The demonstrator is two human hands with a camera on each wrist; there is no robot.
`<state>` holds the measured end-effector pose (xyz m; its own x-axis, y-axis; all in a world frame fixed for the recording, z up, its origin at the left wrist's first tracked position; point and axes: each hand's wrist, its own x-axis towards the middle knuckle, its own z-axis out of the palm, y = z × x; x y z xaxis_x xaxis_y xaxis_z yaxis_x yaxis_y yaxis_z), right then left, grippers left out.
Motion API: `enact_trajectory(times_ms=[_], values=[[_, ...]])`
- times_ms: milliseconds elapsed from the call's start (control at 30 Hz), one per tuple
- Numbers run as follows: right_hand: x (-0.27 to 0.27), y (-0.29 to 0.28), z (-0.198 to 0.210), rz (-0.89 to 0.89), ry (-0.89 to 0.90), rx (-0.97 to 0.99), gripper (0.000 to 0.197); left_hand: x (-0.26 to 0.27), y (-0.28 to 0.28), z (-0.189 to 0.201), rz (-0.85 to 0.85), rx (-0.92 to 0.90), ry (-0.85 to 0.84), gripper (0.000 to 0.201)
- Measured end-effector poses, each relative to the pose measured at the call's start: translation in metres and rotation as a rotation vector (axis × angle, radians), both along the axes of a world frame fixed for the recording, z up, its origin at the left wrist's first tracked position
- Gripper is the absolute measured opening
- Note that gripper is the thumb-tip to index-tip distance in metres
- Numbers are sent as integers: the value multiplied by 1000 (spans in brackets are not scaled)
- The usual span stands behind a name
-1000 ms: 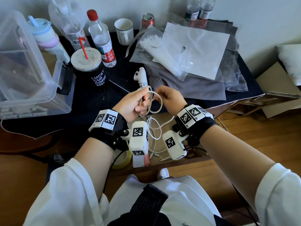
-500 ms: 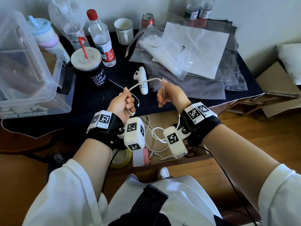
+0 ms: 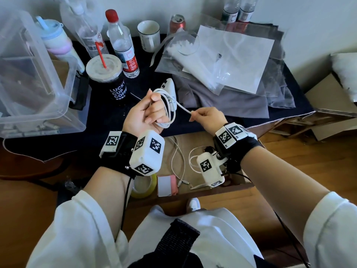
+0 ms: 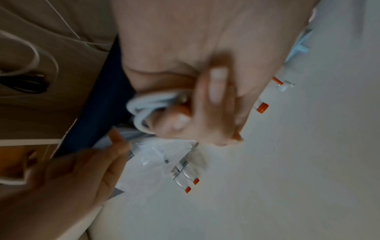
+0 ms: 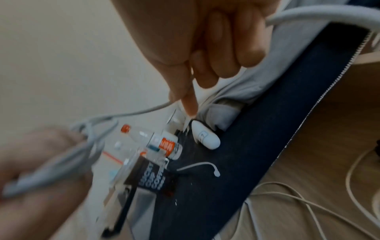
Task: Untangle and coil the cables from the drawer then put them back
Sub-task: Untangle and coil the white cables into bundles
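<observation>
Winding at frame centre, the left hand [image 3: 146, 115] fists the white cable [image 3: 170, 111] coil while the right hand [image 3: 207, 117] pinches its tail, which probably wants steady tension for even loops.

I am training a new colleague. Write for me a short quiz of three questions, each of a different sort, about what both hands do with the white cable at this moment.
1. True or false: the left hand holds several loops of the white cable.
2. Multiple choice: the right hand is
A. resting open in the drawer
B. pinching the cable's free run
C. lifting the coffee cup
3. Fill in: more loose white cables lie in the open ____.

Key:
1. True
2. B
3. drawer
</observation>
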<state>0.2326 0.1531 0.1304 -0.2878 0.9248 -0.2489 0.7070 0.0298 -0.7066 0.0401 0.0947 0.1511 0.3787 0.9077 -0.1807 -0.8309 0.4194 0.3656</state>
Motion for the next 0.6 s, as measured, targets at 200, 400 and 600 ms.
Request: enact_trajectory(times_ms=[200, 400, 600], values=[[-14, -15, 4, 265, -92, -110, 29, 10, 6, -4, 191, -11, 104, 33], [-14, -12, 8, 296, -83, -50, 23, 5, 6, -7, 46, -1, -21, 26], [-21, -4, 15, 68, 412, -66, 30, 7, -4, -8, -114, -38, 92, 13]])
